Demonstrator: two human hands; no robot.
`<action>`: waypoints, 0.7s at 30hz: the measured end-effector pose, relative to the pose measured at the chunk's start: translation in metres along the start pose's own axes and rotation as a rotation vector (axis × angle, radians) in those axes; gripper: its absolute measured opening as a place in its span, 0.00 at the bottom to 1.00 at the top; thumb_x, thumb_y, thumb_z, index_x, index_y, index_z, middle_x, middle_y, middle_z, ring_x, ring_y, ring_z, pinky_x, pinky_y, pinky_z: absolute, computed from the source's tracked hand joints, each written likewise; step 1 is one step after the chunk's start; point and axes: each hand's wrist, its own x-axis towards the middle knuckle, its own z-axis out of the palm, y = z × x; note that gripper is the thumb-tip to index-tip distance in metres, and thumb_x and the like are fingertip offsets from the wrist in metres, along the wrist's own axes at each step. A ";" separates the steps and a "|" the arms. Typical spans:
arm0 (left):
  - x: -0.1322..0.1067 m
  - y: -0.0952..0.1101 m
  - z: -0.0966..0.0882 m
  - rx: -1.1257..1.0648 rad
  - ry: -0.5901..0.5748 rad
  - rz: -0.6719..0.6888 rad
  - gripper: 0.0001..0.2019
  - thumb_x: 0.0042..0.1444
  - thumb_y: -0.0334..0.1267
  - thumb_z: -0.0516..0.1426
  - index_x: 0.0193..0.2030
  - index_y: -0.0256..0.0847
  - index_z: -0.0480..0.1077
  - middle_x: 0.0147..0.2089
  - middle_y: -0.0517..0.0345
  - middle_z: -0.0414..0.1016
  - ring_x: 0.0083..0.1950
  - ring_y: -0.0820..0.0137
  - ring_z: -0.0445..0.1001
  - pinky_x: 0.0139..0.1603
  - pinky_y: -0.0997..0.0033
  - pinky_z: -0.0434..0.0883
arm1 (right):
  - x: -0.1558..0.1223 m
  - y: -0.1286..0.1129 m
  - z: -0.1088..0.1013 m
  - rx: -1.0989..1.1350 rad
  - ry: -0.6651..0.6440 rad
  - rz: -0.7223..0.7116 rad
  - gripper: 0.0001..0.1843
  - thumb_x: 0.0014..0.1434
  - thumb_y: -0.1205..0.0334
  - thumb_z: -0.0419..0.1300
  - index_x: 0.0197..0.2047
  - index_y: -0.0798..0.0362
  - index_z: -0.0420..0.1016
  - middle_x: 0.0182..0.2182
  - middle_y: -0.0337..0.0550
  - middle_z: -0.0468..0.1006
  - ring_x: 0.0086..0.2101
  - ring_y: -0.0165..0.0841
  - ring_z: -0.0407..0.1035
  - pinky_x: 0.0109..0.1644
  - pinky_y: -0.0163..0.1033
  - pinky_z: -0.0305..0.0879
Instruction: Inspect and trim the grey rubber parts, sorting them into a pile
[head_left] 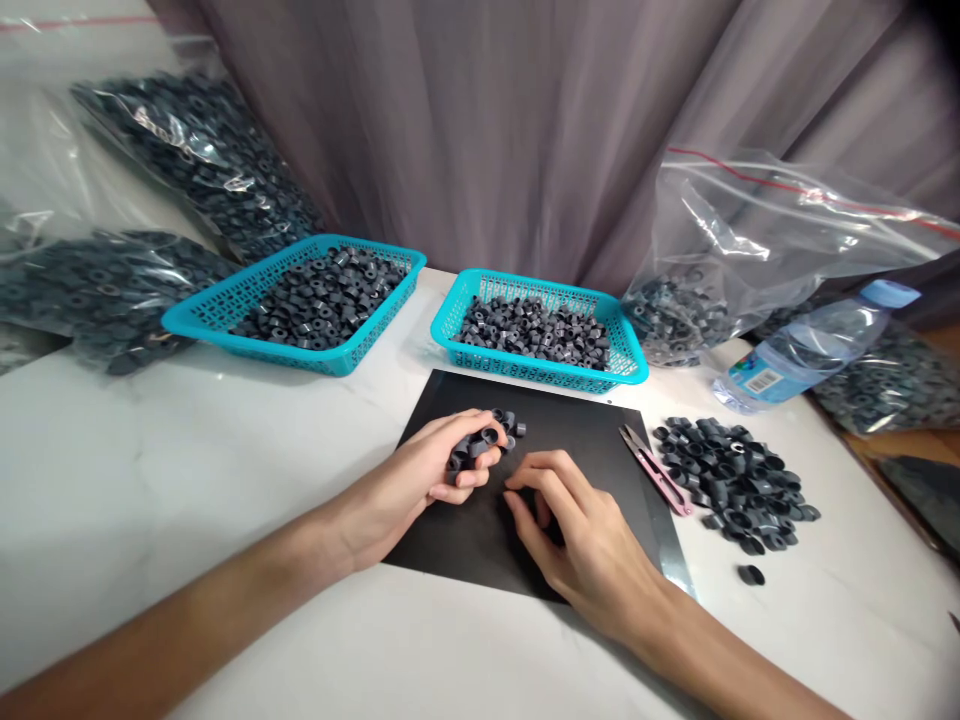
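Note:
My left hand (439,468) rests on a black mat (585,440) with its fingers curled around several small dark grey rubber rings (480,447). A few more rings (511,422) lie on the mat just past its fingertips. My right hand (574,530) lies on the mat beside it, fingers bent down with the tips pressed to the mat; what is under them is hidden. A loose pile of the same grey rings (731,480) sits on the white table to the right of the mat.
Two turquoise baskets (225,315) (622,350) of grey rings stand behind the mat. Pink-handled snips (652,468) lie at the mat's right edge. Clear bags of rings (202,150) (712,270) sit at back left and right, with a water bottle (810,350) lying at right.

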 end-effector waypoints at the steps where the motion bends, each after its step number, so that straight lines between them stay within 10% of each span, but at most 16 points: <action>1: 0.000 0.000 0.000 -0.001 0.000 0.001 0.13 0.65 0.44 0.53 0.35 0.36 0.66 0.29 0.64 0.57 0.24 0.81 0.47 0.21 0.79 0.41 | 0.000 0.000 0.000 -0.012 0.009 0.017 0.05 0.70 0.65 0.53 0.48 0.53 0.68 0.44 0.47 0.74 0.31 0.30 0.72 0.28 0.35 0.68; 8: -0.001 0.000 0.003 0.015 0.015 0.001 0.13 0.66 0.43 0.52 0.34 0.36 0.66 0.29 0.63 0.58 0.24 0.81 0.48 0.21 0.80 0.42 | 0.008 -0.003 -0.004 -0.181 -0.139 -0.041 0.21 0.70 0.64 0.51 0.65 0.51 0.62 0.55 0.53 0.71 0.46 0.40 0.73 0.33 0.40 0.76; 21: 0.003 0.004 -0.006 -0.120 0.072 0.051 0.09 0.64 0.38 0.54 0.34 0.36 0.66 0.28 0.65 0.56 0.23 0.82 0.51 0.17 0.86 0.48 | 0.009 -0.004 -0.003 -0.241 -0.133 -0.025 0.21 0.71 0.61 0.50 0.64 0.55 0.65 0.62 0.57 0.66 0.50 0.44 0.69 0.37 0.46 0.78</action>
